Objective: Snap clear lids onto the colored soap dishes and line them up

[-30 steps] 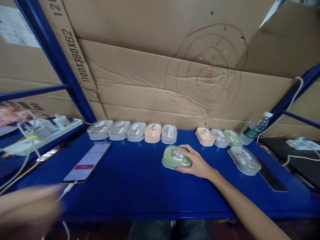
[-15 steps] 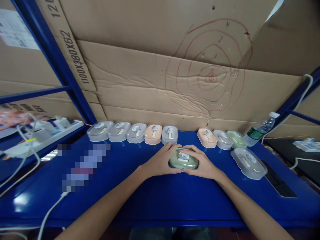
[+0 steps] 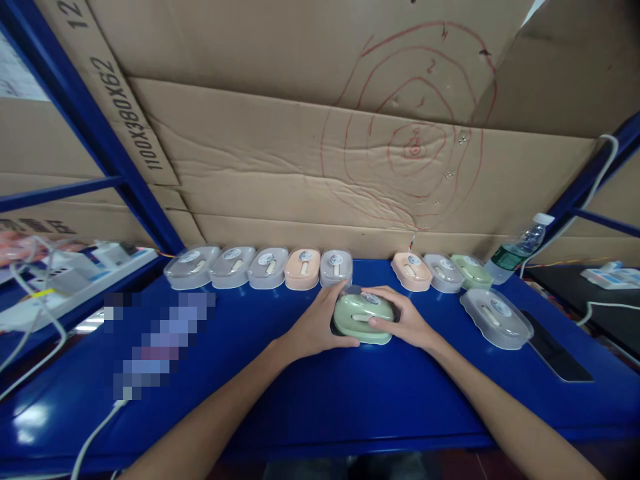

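Note:
Above the middle of the blue table I hold a green rounded box (image 3: 361,311) with a round label and a pale bar on its top. My left hand (image 3: 316,325) wraps its left side, thumb along the lower front edge. On the right side is my right hand (image 3: 407,320), its thumb pressing near the pale bar and its fingers over the back. Clear plastic shows at the box's far edge; whether it is fixed to the box I cannot tell. Just behind my left hand sits a grey box (image 3: 336,268) of the same shape, beside a peach box (image 3: 303,269).
More grey boxes (image 3: 230,268) continue the row leftward. At back right stand a peach box (image 3: 411,271), a grey box, a green box (image 3: 471,272) and a water bottle (image 3: 517,250). A clear-lidded box (image 3: 497,317) lies by a dark flat slab (image 3: 563,353). Cardboard (image 3: 280,140) walls the back.
The green box has tilted in my hands, showing more of its top. My right thumb has moved from the lower edge up onto it. The view has shifted slightly.

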### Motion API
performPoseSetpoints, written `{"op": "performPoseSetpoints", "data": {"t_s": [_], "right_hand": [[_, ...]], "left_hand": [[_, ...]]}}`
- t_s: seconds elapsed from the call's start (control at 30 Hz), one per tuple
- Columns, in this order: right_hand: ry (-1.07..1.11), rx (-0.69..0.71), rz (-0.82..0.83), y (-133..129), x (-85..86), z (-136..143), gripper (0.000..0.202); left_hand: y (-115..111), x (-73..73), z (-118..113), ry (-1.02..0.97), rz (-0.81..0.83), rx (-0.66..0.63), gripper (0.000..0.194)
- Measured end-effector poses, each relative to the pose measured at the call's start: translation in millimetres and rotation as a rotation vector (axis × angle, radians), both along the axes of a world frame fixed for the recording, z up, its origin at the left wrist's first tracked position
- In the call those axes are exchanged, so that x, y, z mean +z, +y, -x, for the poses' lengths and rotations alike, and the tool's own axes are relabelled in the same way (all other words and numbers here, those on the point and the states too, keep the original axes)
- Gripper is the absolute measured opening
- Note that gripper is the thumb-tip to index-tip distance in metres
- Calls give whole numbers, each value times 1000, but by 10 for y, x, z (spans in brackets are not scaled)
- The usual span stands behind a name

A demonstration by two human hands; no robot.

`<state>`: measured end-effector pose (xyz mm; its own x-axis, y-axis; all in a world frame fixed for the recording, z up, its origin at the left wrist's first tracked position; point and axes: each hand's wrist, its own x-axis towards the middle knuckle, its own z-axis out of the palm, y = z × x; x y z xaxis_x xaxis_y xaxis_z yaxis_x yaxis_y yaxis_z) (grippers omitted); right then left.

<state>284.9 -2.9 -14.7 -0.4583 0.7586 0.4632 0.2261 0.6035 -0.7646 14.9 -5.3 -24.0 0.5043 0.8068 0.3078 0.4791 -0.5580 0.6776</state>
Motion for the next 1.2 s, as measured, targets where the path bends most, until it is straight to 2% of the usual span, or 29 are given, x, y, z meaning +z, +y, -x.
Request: {"op": "performPoseSetpoints", "data": {"t_s": [0.1, 0.27, 0.5, 0.9, 1.1, 1.2], "right_hand": [[-61, -105, -95, 22, 47, -76, 51], [-376, -497, -276, 106, 48, -231, 57], [-587, -696, -332, 114, -28, -167, 62], [-606, -662, -240, 117, 17, -209, 56], [-703, -558, -277, 131, 27, -245, 59], [-730, -543, -283, 124, 39, -250, 53]], "left_hand": [[-14, 74, 9, 48, -22, -1, 124], [-35, 202, 32, 172, -50, 4, 100], [-48, 291, 92, 271, -66, -7, 96], [50, 342, 294, 331, -68, -54, 90], [60, 318, 318, 319, -40, -53, 111], [51, 316, 307, 309, -41, -61, 111]]}}
